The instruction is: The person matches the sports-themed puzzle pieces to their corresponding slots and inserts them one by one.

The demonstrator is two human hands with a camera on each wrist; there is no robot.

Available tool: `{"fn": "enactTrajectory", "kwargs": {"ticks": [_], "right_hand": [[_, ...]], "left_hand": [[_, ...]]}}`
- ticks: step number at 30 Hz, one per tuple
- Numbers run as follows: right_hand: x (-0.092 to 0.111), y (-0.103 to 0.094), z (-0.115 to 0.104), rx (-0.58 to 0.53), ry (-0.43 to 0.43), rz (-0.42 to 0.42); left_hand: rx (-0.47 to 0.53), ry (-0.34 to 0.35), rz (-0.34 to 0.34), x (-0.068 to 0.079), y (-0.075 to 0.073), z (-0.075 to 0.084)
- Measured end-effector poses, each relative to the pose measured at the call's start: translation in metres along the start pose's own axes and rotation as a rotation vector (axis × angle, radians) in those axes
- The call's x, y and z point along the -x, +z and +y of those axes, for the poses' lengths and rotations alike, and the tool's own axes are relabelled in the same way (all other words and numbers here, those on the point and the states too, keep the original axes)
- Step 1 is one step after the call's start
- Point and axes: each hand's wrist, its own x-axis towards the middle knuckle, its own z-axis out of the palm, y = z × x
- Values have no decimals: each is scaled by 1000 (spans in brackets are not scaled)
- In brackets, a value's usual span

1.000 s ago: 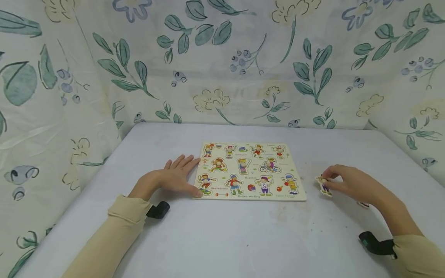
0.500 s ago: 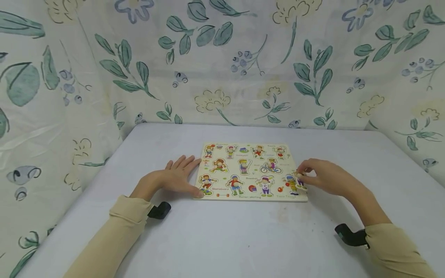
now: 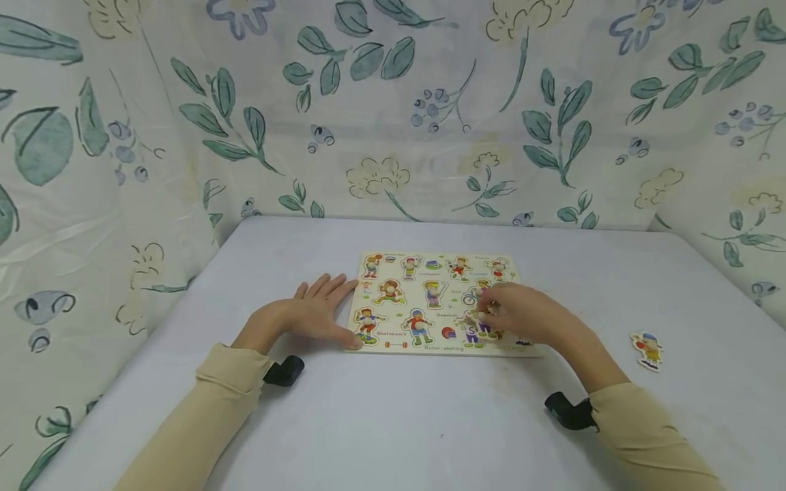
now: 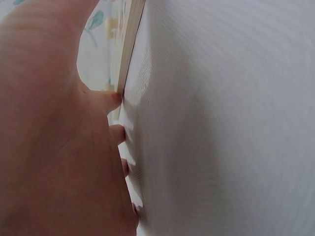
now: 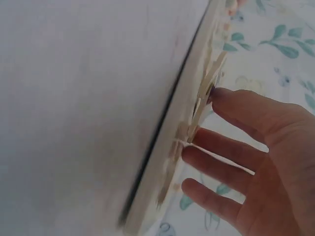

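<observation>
A flat wooden puzzle board (image 3: 415,294) with colourful sports figures lies on the white table. My left hand (image 3: 307,317) rests at the board's left edge, fingers spread and thumb at the near left corner. Over the right part of the board, my right hand (image 3: 528,314) pinches a small figure-shaped puzzle piece (image 3: 487,330) with purple on it. It is just above the printed figure with an S on its shirt. In the right wrist view, this piece (image 5: 209,81) is tilted close to the board's face. My right hand hides part of the board's right side.
Another puzzle piece (image 3: 648,350), a figure in yellow with a red paddle, lies on the table to the right of the board. Floral cloth (image 3: 393,136) hangs behind the table and at its sides. A black wrist camera (image 3: 571,411) sits at my right sleeve.
My right hand has carried the pinched puzzle piece left from the table onto the board. The other piece, earlier mostly hidden by the arm, now shows. My left hand stays put.
</observation>
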Motion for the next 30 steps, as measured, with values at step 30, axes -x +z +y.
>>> {"fn": "enactTrajectory", "kwargs": {"ticks": [30], "right_hand": [[-3,8,-26,69,17,-35]], "left_hand": [[11,-8,-4,1,-2,2]]}}
